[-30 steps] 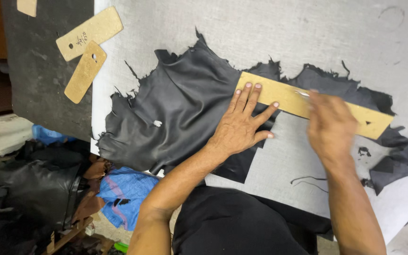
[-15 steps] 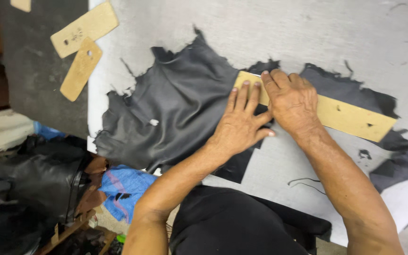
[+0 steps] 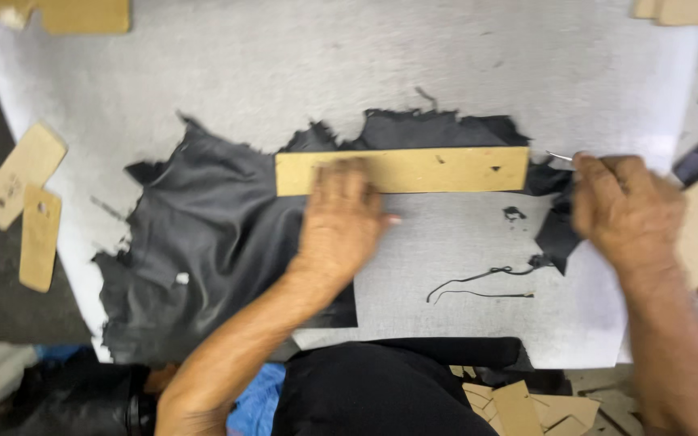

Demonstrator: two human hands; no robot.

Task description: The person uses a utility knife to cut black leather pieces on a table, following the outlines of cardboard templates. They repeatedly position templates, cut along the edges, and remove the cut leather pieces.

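Pressing flat, my left hand (image 3: 341,222) pins the long tan cardboard strip (image 3: 414,170) onto the dark grey leather hide (image 3: 203,242), fingers spread, grasping nothing. Toward the worktop's right edge, my right hand (image 3: 625,211) is clenched on a thin metal tool (image 3: 561,157). Both lie mid-worktop (image 3: 365,73), hide reaching its left edge.

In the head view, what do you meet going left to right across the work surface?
Two small cardboard tags → dark leather hide → left hand pressing on the long cardboard strip → loose black thread → right hand holding a thin metal tool.
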